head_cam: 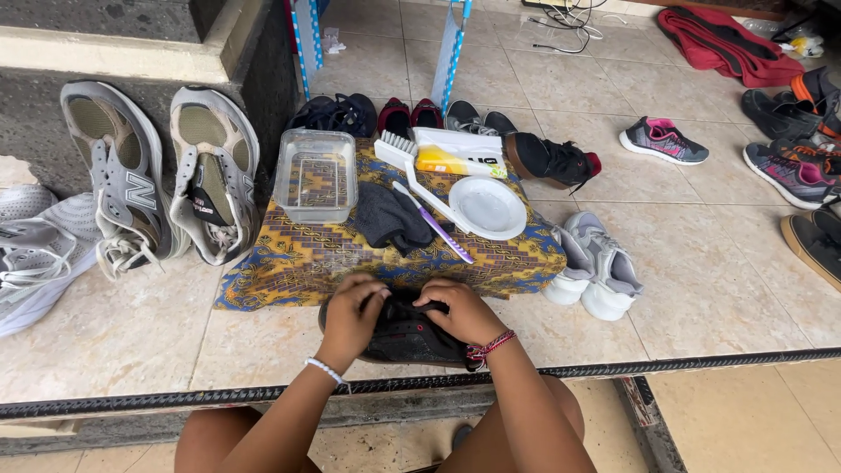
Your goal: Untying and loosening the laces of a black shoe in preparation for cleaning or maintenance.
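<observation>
Head view looks down on a black sneaker (405,337) lying on the tiled ledge (114,337), right under both hands. The left hand (352,314) and right hand (462,311) rest on its upper, fingers curled and pinching at the tongue and lace area — closed on the shoe, though whether a lace is actually caught I cannot tell. As I judge it, this is the lace-and-tongue stage of readying the sneaker for cleaning; the next move calls for a steady hold with one hand while the other works the opening loose. Just beyond the fingertips lies a patterned cloth (289,254) carrying a dark rag (385,219), a purple toothbrush (435,223), a white plate (487,207), a white scrub brush (403,156) and a clear plastic tub (315,175) — all within reach.
</observation>
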